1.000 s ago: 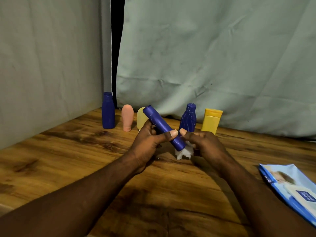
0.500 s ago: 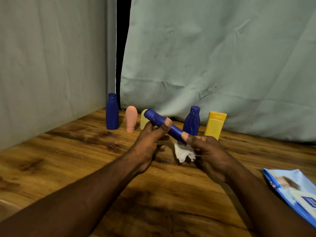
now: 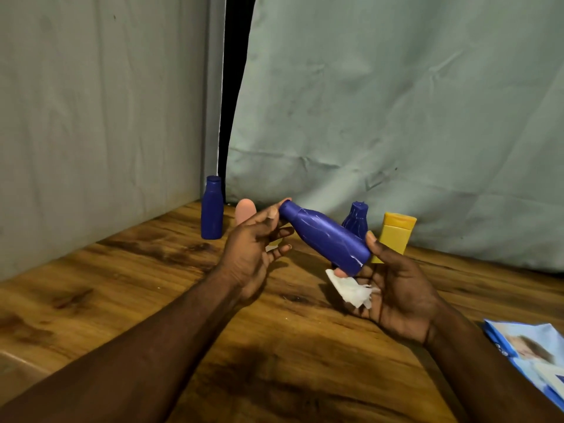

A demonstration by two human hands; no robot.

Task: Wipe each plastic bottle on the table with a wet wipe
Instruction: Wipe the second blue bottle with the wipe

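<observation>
Smooth dark blue plastic bottle (image 3: 325,236), held tilted above the wooden table (image 3: 152,270) between both hands.
Cap end up-left, pinched by the left hand (image 3: 248,251) between thumb and forefinger, remaining fingers loosely spread; base end gripped by the right hand (image 3: 399,294), thumb on top, fingers beneath; crumpled white wet wipe (image 3: 351,288) lying across the right fingers just below the base.

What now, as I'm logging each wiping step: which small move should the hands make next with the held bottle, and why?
Probably pinch the cap firmer with the left hand, freeing the right hand to bring the wet wipe up onto the blue bottle. The wipe hangs below the base, not on the body, while the right thumb clamps that end; wet streaks show along the body.
</observation>
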